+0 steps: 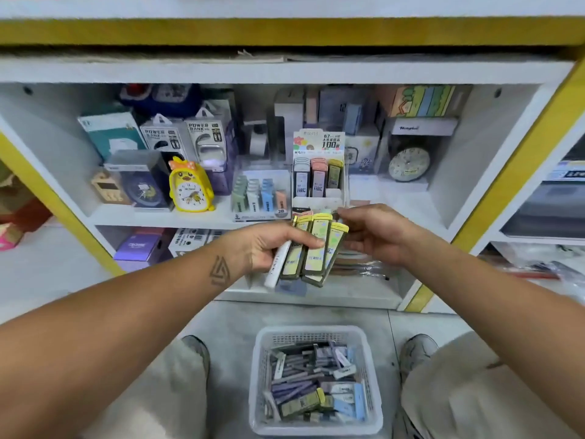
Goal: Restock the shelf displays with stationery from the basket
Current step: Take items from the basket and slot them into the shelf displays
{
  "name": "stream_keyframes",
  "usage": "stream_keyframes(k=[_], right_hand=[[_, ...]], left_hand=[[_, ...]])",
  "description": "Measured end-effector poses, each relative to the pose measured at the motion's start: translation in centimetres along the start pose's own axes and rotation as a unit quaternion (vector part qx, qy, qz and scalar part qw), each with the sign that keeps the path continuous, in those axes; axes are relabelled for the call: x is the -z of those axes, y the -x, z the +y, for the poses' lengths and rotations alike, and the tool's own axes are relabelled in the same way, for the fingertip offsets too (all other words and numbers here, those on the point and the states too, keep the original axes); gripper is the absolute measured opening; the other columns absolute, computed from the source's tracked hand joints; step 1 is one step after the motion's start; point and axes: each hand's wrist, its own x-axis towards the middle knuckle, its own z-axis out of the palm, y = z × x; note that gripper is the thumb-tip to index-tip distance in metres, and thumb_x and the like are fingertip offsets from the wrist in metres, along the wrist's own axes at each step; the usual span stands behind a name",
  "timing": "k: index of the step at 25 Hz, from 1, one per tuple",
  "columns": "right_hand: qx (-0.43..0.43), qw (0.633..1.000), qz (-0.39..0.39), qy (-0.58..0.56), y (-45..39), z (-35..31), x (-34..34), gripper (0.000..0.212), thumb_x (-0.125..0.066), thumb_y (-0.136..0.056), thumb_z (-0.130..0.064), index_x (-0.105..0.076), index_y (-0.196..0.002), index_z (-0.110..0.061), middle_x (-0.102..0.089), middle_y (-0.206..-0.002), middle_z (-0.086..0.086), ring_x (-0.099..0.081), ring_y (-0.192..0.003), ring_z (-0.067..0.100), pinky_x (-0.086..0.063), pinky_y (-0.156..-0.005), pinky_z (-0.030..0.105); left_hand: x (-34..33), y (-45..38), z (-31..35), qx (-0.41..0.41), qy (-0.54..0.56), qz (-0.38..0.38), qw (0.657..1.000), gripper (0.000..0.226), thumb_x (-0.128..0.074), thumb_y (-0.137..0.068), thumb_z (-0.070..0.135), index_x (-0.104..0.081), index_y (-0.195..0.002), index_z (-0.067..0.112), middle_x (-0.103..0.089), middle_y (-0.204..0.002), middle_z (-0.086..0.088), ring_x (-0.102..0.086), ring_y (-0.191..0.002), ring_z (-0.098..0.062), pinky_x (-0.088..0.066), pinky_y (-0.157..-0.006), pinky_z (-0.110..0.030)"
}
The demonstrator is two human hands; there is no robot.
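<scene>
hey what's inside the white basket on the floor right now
The white basket holds a loose pile of lead refill cases: mostly purple and grey, some light blue, one yellow-capped. Whatever lies beneath the top layer is covered.

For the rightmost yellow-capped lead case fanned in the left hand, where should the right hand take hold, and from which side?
Pinch the yellow cap end of the rightmost lead case, coming from the upper right. The left hand covers the lower bodies, while this case fans outward with its top exposed beside the right hand.

Yellow duck clock (190, 185) beside power bank boxes (180, 134); round clock (409, 163) at right.
</scene>
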Motion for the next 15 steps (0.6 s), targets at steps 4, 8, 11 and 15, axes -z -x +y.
stream_keyframes(k=[4, 8, 11, 15], right_hand=[[0.022, 1.0, 0.019, -0.004, -0.4, -4.5, -1.5, 0.015, -0.065, -0.095, -0.015, -0.068, -0.107, -0.009, -0.076, -0.094, 0.01, -0.071, -0.079, 0.022, -0.059, -0.071, 0.032], [0.017, 0.999, 0.034, -0.015, -2.3, -6.6, -2.3, 0.003, -0.064, -0.094, -0.014, -0.066, -0.096, -0.011, -0.073, -0.074, 0.005, -0.069, -0.06, 0.017, -0.057, -0.061, 0.029], [0.04, 0.996, 0.081, -0.012, -4.6, -7.7, -2.3, 0.009, -0.062, -0.095, -0.013, -0.065, -0.088, -0.007, -0.068, -0.067, 0.008, -0.062, -0.049, 0.017, -0.052, -0.046, 0.026], [0.136, 0.983, 0.12, -0.017, -7.0, -9.0, -0.8, 0.014, -0.064, -0.096, -0.012, -0.068, -0.09, 0.0, -0.068, -0.068, 0.011, -0.062, -0.055, 0.018, -0.053, -0.05, 0.025]], left_hand=[[-0.6, 1.9, 4.2, -0.021, 0.02, 0.016, 0.999, 0.017, -0.071, -0.073, -0.001, -0.078, -0.088, 0.002, -0.075, -0.092, -0.018, -0.074, -0.081, -0.027, -0.061, -0.071, -0.042], [0.2, 1.7, 5.8, -0.039, 0.052, 0.018, 0.998, 0.02, -0.071, -0.072, 0.0, -0.077, -0.091, 0.0, -0.074, -0.094, -0.019, -0.074, -0.081, -0.028, -0.061, -0.075, -0.044], [1.0, 0.7, 5.9, -0.033, 0.07, 0.019, 0.997, 0.019, -0.07, -0.071, 0.0, -0.078, -0.088, -0.001, -0.075, -0.092, -0.019, -0.074, -0.079, -0.028, -0.061, -0.067, -0.042], [2.3, -0.3, 5.7, -0.039, 0.085, 0.033, 0.995, 0.03, -0.07, -0.072, -0.001, -0.075, -0.101, -0.001, -0.074, -0.098, -0.02, -0.074, -0.082, -0.028, -0.06, -0.078, -0.046]])
